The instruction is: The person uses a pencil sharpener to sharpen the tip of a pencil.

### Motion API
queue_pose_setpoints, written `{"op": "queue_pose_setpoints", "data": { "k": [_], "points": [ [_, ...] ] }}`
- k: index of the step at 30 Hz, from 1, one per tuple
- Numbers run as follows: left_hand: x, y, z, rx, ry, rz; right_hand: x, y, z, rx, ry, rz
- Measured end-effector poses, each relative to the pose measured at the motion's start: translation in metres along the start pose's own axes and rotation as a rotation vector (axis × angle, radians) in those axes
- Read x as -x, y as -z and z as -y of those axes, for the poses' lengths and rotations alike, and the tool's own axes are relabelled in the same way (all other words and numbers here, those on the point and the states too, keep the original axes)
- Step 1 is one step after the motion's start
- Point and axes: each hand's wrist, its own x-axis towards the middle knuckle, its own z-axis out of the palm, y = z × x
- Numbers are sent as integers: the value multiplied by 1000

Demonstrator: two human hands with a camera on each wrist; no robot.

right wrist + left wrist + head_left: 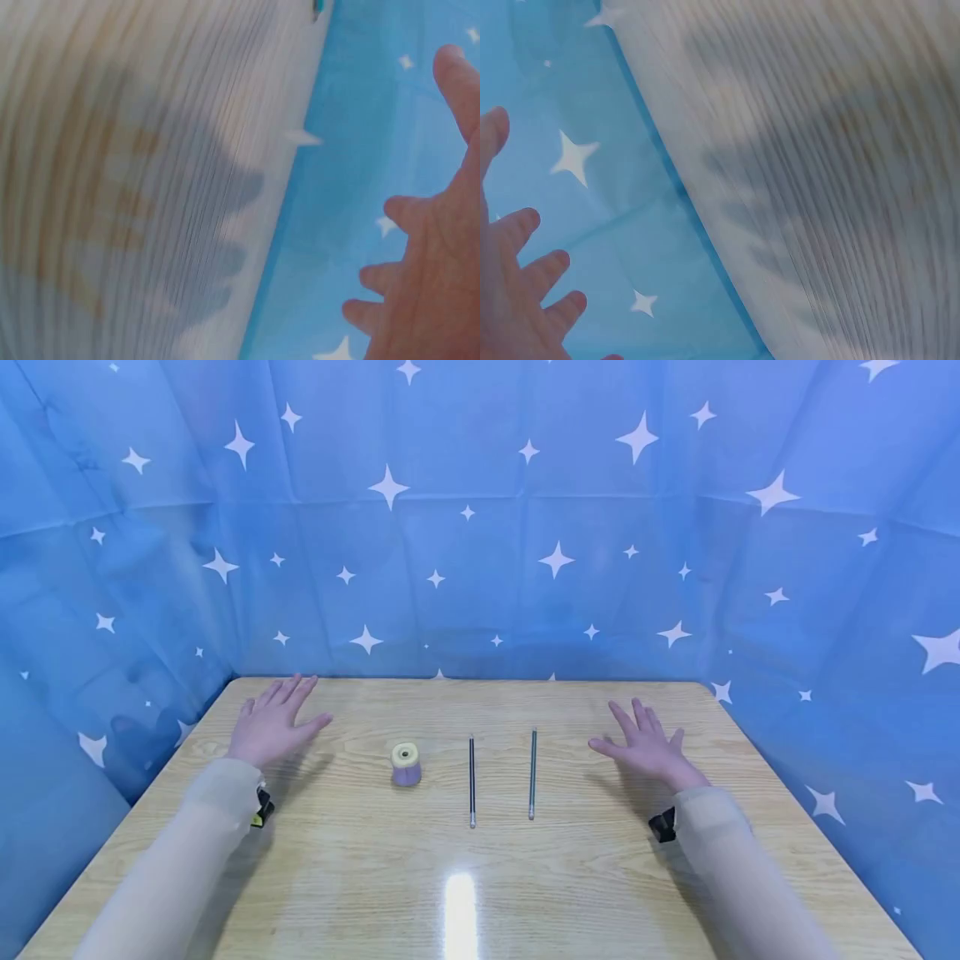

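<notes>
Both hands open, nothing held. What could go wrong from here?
1. The left pencil and right pencil are thin and lie unsupported on the table; a clumsy pinch might roll either.
2. The block sits between the left hand and the left pencil, so a low reach across could knock it.
3. The left wrist view shows neither pencils nor block; at this angle, it might miss a slip.

Table (352, 877), wood-grained | block (406, 764), cream over purple, stands left | dark pencil (472, 781) lies centre | teal pencil (533, 774) lies right
</notes>
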Motion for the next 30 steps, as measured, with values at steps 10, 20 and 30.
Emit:
{"op": "queue_pose_setpoints", "data": {
  "k": [10,20,30],
  "points": [
    [11,-14,-30,204,-116,-68,3,-11,31,-124,95,88],
    [21,-31,-58,346,-156,-24,-2,-25,54,-186,109,136],
    [25,-43,-77,422,-161,-4,-12,-38,69,-227,62,177]
  ]
}}
